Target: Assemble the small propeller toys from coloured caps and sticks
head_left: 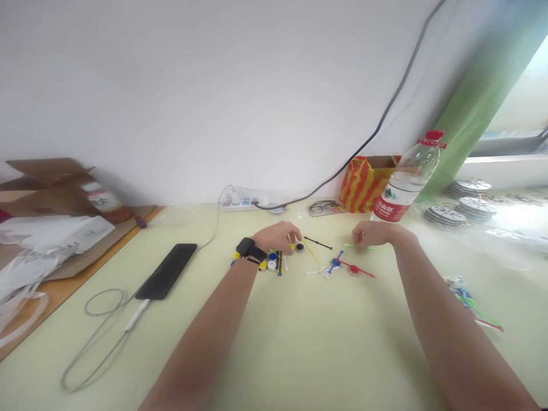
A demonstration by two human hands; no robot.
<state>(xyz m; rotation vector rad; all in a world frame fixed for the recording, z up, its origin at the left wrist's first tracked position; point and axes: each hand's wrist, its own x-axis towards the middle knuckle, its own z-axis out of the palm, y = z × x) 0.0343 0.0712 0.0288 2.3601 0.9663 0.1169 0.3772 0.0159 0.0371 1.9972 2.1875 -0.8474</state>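
Note:
My left hand (279,235), with a black watch on the wrist, reaches over a cluster of small discs. Its fingers curl down beside a black disc (299,248); what the fingertips hold, if anything, is hidden. A white disc (272,265) and several thin pointers lie below that hand. My right hand (371,234) is closed, its fingertips on a green arrow pointer (349,245) that shows on both sides of them. Between the hands lie a black arrow pointer (317,243), a yellow pointer (311,251), a blue arrow pointer (336,262) and a red arrow pointer (363,272).
A black phone (166,272) with a cable lies at left. A large water bottle (405,185) and a striped bag (363,182) stand behind my right hand. At the right are stacked discs (445,216) and a pile of coloured parts (462,294). A power strip (240,201) lies along the wall.

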